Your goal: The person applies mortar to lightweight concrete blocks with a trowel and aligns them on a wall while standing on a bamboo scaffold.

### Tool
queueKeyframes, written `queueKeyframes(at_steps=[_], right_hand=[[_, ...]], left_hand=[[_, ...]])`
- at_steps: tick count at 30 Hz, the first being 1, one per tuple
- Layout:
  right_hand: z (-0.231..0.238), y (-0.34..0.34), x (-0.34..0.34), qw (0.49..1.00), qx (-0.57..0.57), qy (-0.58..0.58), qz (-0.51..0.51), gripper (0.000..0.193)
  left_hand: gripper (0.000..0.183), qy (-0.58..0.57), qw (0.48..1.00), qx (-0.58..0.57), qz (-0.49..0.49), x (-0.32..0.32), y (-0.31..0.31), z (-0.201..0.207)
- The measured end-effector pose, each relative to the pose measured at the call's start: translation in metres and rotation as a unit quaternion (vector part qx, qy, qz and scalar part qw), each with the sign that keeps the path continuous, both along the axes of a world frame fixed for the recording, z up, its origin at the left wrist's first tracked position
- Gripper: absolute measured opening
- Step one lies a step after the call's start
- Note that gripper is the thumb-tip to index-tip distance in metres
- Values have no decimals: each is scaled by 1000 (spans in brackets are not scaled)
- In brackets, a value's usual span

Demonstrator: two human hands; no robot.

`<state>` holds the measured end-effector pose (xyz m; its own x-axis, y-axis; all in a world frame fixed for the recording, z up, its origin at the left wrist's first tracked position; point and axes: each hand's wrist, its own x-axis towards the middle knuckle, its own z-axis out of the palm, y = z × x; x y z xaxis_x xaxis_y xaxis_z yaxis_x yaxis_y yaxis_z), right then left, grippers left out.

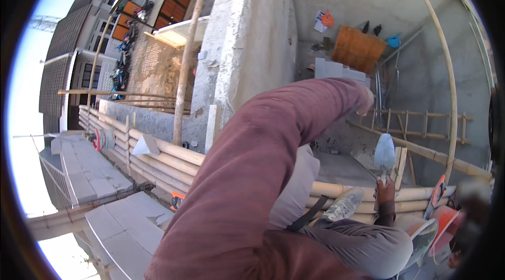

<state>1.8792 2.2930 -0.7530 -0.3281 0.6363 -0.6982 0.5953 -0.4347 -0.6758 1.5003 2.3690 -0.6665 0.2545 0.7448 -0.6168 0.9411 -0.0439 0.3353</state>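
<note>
My left arm, in a mauve sleeve, stretches across the middle of the view. My left hand (365, 100) shows beyond its cuff, bent downward, with the fingers mostly hidden. Low at the right, my right hand (386, 190) is wrapped round the handle of a trowel (384, 153). The trowel's broad, pale grey blade points away from me. Beneath that hand run stacked bamboo poles (323, 189). A shoe (344, 205) rests on these poles, left of the right hand. Right of it stands a saw (436, 196) with an orange handle, beside a red bucket (446, 223).
A rough plastered wall (236, 33) rises ahead. Far below lie a brown wooden board (359, 48) and a bamboo ladder (421, 117). Pale grey blocks (123, 227) are laid at the left. A wedge-shaped piece (145, 146) sits on the poles; upright poles (189, 59) stand nearby.
</note>
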Motion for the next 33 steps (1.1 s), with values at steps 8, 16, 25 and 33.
queueKeyframes(at_steps=[8, 16, 25, 33], right_hand=[[3, 2, 37, 998, 14, -62, 2, 45], [-32, -76, 109, 979, 24, -174, 106, 47], [49, -125, 112, 935, 269, -226, 51, 40], [59, -85, 56, 902, 305, -303, 25, 42]], left_hand=[[35, -86, 996, 28, 3, -50, -11, -25], [38, -86, 994, 9, 67, -25, -8, -31], [37, -86, 996, 15, 25, -18, 2, -39], [36, -91, 995, 35, 18, -20, 3, -46]])
